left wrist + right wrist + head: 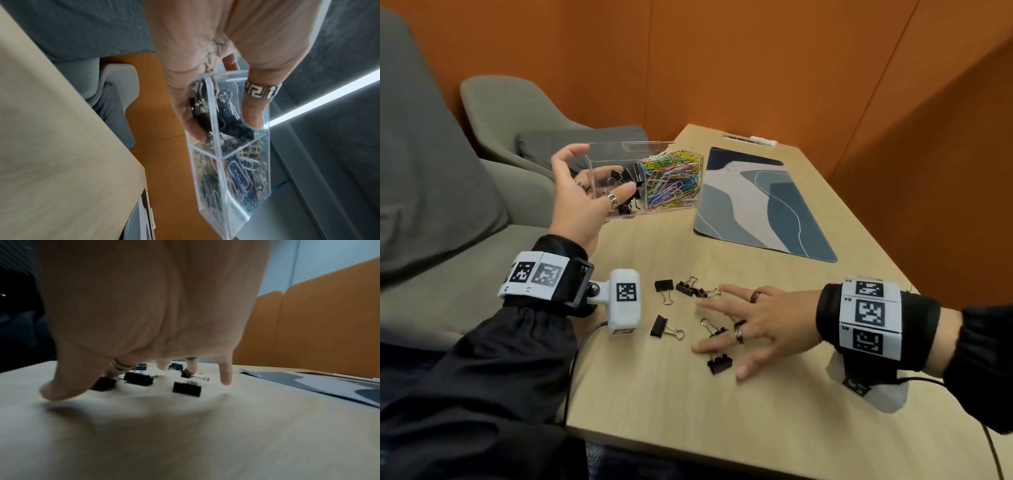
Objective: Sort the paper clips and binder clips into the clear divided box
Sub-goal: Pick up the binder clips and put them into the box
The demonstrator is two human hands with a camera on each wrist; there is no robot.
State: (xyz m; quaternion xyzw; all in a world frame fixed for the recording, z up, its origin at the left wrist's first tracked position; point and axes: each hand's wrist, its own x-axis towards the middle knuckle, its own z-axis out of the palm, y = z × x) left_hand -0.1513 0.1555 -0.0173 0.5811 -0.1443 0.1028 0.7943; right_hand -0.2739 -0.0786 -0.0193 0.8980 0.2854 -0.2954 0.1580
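The clear divided box is at the table's left edge, tilted, with my left hand gripping its near end: thumb on one wall, fingers round the other. Its right compartment holds coloured paper clips; the left one holds black binder clips. The left wrist view shows the box pinched between thumb and fingers. Several black binder clips lie loose on the table. My right hand hovers over them with fingers spread, holding nothing. Its fingertips hang just above the clips.
A blue and grey desk mat lies right of the box. Grey armchairs stand off the table's left edge. A white strip lies at the far end. Orange walls close in the back and right. A camera cable hangs at the table's near-left edge.
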